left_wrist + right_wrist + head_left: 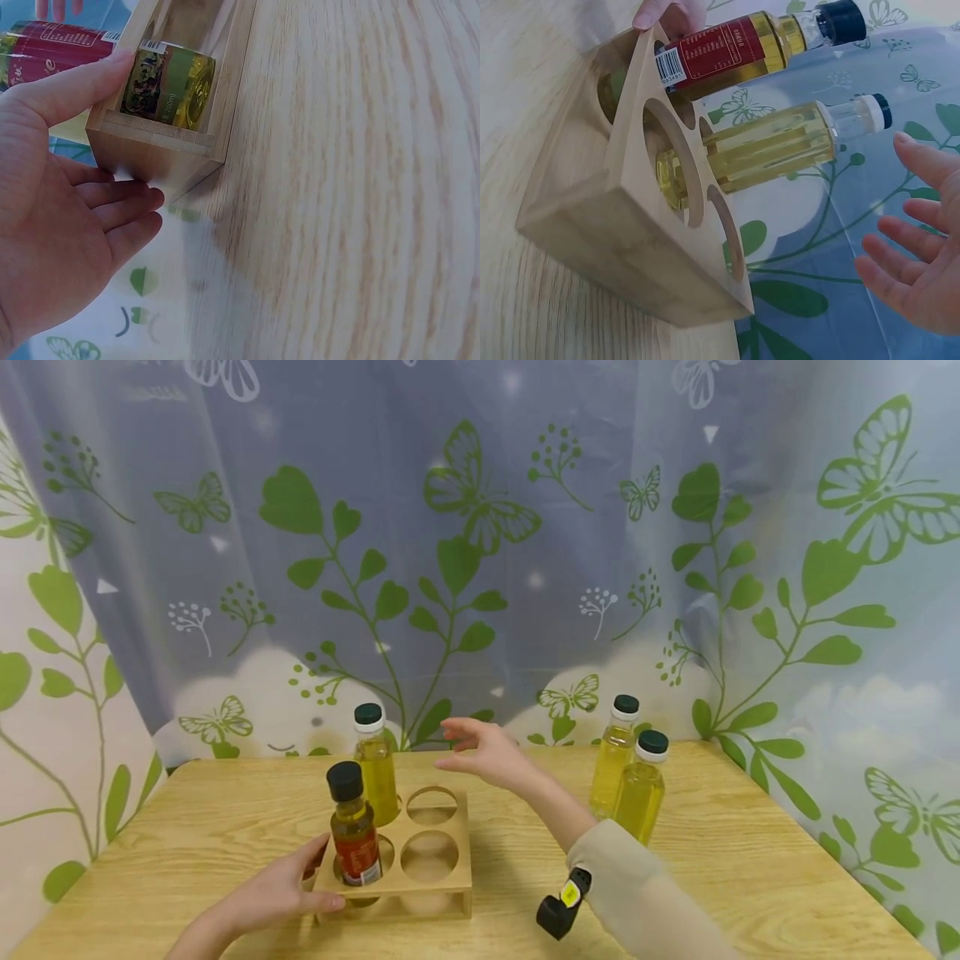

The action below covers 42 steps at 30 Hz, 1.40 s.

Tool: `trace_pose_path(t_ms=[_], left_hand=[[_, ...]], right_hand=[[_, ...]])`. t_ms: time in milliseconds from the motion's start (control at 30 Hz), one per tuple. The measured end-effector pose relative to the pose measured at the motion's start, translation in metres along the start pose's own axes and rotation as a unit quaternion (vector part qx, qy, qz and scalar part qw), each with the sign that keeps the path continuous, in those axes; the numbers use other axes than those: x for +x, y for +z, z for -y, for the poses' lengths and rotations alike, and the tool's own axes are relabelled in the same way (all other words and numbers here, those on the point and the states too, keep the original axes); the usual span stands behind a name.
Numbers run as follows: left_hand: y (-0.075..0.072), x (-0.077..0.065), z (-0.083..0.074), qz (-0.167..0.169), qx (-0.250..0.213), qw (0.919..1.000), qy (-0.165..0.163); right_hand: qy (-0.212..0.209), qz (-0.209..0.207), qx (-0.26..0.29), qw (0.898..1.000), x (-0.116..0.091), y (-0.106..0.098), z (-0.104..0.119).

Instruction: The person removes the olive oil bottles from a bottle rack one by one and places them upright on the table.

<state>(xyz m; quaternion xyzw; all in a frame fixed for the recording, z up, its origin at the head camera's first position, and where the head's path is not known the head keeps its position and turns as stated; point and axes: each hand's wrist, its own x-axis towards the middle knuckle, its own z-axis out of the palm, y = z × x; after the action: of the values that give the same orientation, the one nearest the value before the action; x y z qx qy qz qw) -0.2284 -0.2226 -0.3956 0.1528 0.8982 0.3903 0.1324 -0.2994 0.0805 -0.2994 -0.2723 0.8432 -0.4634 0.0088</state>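
The rack (401,828) holds two bottles: one red-labelled bottle (356,847), marked "200ml", and one plain bottle (377,777). Two other bottles (640,800) stand right on the table (750,877). The left hand (273,887) grips the rack; the right hand (487,754) is empty, fingers apart.

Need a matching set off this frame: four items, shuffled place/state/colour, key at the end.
1. Red-labelled bottle
2. Left hand
3. Right hand
4. Rack

A. Raised, holding nothing
B. Pale wood colour
C. Standing in the rack, front left
D. Gripping the rack's left end

Pairs: 1-C, 2-D, 3-A, 4-B
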Motion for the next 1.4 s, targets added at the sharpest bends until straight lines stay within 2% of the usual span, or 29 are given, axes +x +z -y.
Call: trace_pose_path(t_ms=[300, 567, 900, 1167, 1400], left_hand=[[-0.001, -0.002, -0.001, -0.001, 0.003, 1.0, 0.002], [-0.001, -0.002, -0.001, 0.002, -0.01, 0.9999, 0.011], [-0.001, -0.002, -0.001, 0.001, -0.008, 0.9998, 0.018], [0.002, -0.003, 0.001, 0.003, -0.016, 0.9996, 0.023], [-0.001, -0.002, 0.0, 0.0, -0.016, 0.9998, 0.007]], right_hand=[[0.014, 0.016, -0.004, 1.0, 0.024, 0.024, 0.006], [0.01, 0.018, -0.015, 1.0, 0.038, 0.049, 0.015], [0.003, 0.025, -0.066, 0.997, 0.049, 0.072, 0.021], [0.002, -0.002, -0.066, 0.998, 0.051, 0.077, 0.013], [-0.002, -0.019, -0.129, 0.992, 0.053, 0.075, 0.016]])
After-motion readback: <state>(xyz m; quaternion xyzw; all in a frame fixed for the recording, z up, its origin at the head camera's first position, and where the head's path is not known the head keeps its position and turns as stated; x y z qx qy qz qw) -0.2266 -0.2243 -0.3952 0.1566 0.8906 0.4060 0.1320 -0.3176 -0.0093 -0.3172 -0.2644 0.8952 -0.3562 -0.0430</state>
